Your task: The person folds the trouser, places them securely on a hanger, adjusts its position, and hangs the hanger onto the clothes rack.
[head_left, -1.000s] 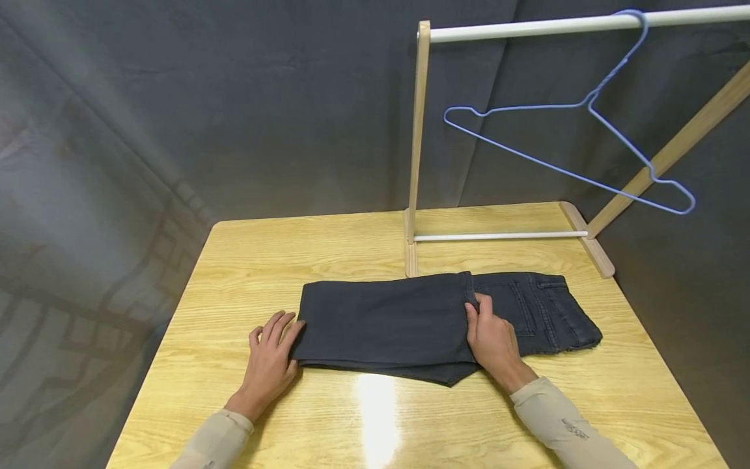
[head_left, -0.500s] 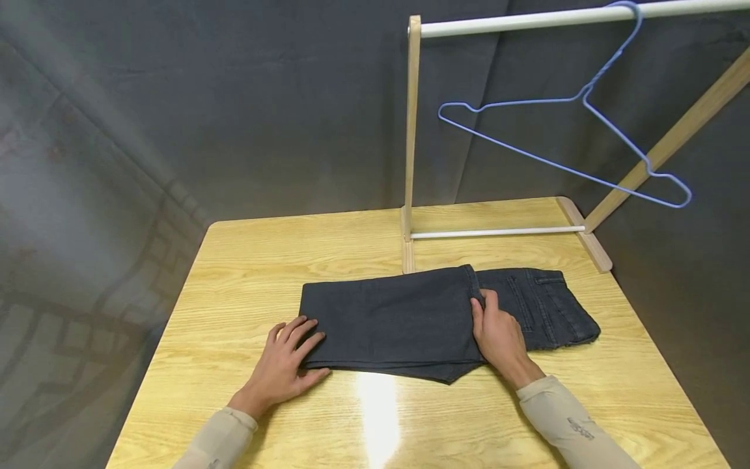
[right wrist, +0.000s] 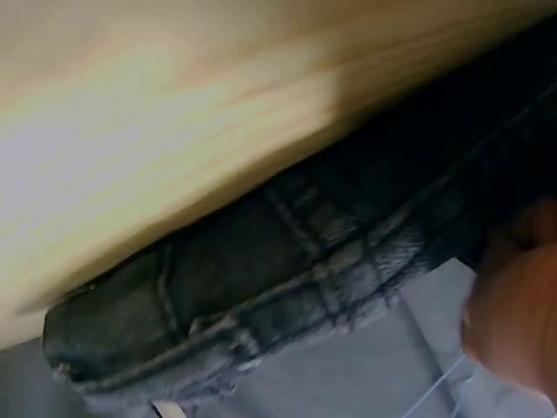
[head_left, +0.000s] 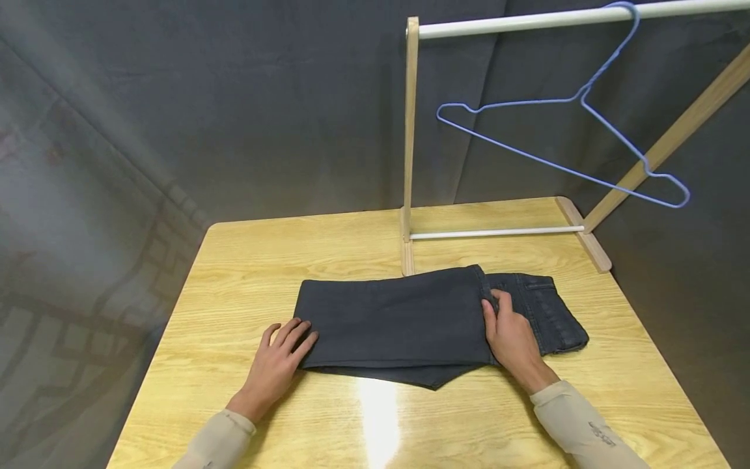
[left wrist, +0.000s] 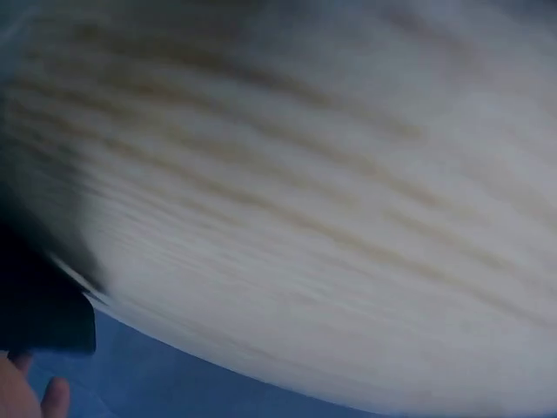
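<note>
A pair of dark jeans (head_left: 392, 326) lies folded over on the wooden table, the waist end with its stitched seams sticking out at the right. My right hand (head_left: 515, 339) pinches the hem of the upper layer, thumb on top. In the right wrist view, the blurred right hand (right wrist: 513, 313) is at the edge beside the seamed waist end of the jeans (right wrist: 261, 270). At the left fold, my left hand (head_left: 278, 361) rests its fingers on the cloth, its thumb hidden. Only fingertips (left wrist: 54, 396) and a dark cloth corner show in the left wrist view.
Behind the jeans stands a wooden garment rack (head_left: 409, 130) with a white top rail (head_left: 527, 21). A blue wire hanger (head_left: 527, 156) hangs from it. Dark grey curtains (head_left: 263, 117) surround the table (head_left: 263, 260).
My right hand has moved to the right with the hem, covering more of the waist end, which has shifted slightly left. The left hand slid onto the fold, and its thumb has gone from view.
</note>
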Tool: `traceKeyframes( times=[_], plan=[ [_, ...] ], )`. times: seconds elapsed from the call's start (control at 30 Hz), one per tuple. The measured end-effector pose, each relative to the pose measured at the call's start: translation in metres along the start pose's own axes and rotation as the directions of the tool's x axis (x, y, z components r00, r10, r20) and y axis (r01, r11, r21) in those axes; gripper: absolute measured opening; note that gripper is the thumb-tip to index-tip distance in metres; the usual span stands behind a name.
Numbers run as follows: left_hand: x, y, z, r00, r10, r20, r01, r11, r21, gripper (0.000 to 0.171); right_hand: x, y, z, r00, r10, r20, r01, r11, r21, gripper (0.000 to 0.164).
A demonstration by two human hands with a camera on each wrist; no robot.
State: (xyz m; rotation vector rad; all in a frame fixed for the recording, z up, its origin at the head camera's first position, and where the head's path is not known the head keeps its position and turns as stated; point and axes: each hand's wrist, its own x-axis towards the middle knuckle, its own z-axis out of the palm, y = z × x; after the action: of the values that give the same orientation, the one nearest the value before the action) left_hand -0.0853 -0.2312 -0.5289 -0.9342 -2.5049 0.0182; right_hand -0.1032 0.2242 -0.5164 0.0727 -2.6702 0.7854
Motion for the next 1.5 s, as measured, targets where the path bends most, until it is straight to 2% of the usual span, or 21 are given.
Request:
traceKeyframes(
  times=[0.07,0.17,0.27,0.4,0.53,0.73,0.83,0.93,1.0,1.07,1.17,1.23,1.3,1.33,1.4,1.5],
  plan=[
    [-0.001,-0.001,0.001,0.999,-0.005,0.032,0.006,1.000,-0.009,0.051,0.001,0.002,-0.001,0.998,0.017,0.060,-0.014,0.999,-0.042,0.036],
    [-0.002,-0.004,0.003,0.995,-0.048,0.086,0.051,0.998,-0.025,0.057,0.002,0.004,0.000,0.992,0.022,0.123,-0.011,0.996,-0.094,0.040],
    [-0.002,-0.005,0.003,0.990,-0.088,0.110,0.092,0.995,-0.033,0.058,0.003,0.003,0.002,0.994,0.023,0.110,-0.012,0.995,-0.095,0.040],
    [0.003,-0.005,-0.003,0.988,-0.130,0.081,0.137,0.987,-0.081,0.060,0.003,0.002,0.000,0.997,0.052,0.065,-0.052,0.999,-0.006,0.041],
    [0.010,-0.009,-0.007,0.978,-0.190,0.088,0.204,0.957,-0.205,0.062,0.007,0.002,-0.007,0.994,0.103,0.042,-0.106,0.991,0.079,0.044],
    [0.015,-0.009,-0.007,0.955,-0.274,0.116,0.297,0.895,-0.333,0.050,0.010,0.002,-0.006,0.989,0.129,0.077,-0.135,0.988,0.077,0.046],
    [0.017,-0.004,-0.008,0.956,-0.268,0.116,0.292,0.890,-0.350,0.048,0.010,0.001,-0.005,0.990,0.128,0.065,-0.134,0.987,0.090,0.046],
    [0.021,0.005,-0.006,0.968,-0.219,0.119,0.244,0.930,-0.275,0.063,0.009,0.000,-0.004,0.991,0.124,0.047,-0.128,0.987,0.101,0.046],
    [0.023,0.013,-0.004,0.976,-0.180,0.126,0.202,0.962,-0.186,0.068,0.008,-0.001,-0.003,0.991,0.127,0.035,-0.130,0.986,0.104,0.045],
    [0.026,0.021,-0.001,0.979,-0.158,0.131,0.171,0.981,-0.090,0.068,0.008,-0.001,-0.003,0.991,0.132,0.026,-0.134,0.984,0.115,0.045],
    [0.031,0.030,0.003,0.979,-0.165,0.117,0.163,0.986,0.027,0.061,0.006,-0.004,-0.005,0.991,0.132,0.011,-0.132,0.978,0.159,0.044],
    [0.035,0.032,0.004,0.976,-0.202,0.080,0.197,0.978,0.070,0.054,0.006,-0.005,-0.007,0.992,0.122,-0.016,-0.117,0.974,0.194,0.043],
    [0.038,0.032,0.005,0.964,-0.266,0.025,0.263,0.962,0.076,0.049,0.006,-0.006,-0.010,0.992,0.113,-0.054,-0.098,0.971,0.217,0.041],
    [0.040,0.031,0.006,0.951,-0.310,0.000,0.309,0.949,0.062,0.047,0.006,-0.007,-0.012,0.991,0.110,-0.075,-0.091,0.970,0.223,0.040],
    [0.042,0.029,0.006,0.914,-0.405,-0.030,0.406,0.914,0.025,0.044,0.005,-0.007,-0.014,0.989,0.109,-0.104,-0.084,0.971,0.224,0.039],
    [0.046,0.029,0.008,0.859,-0.511,0.022,0.511,0.859,-0.015,0.048,0.003,-0.008,-0.015,0.990,0.105,-0.096,-0.082,0.971,0.225,0.037]
  ],
)
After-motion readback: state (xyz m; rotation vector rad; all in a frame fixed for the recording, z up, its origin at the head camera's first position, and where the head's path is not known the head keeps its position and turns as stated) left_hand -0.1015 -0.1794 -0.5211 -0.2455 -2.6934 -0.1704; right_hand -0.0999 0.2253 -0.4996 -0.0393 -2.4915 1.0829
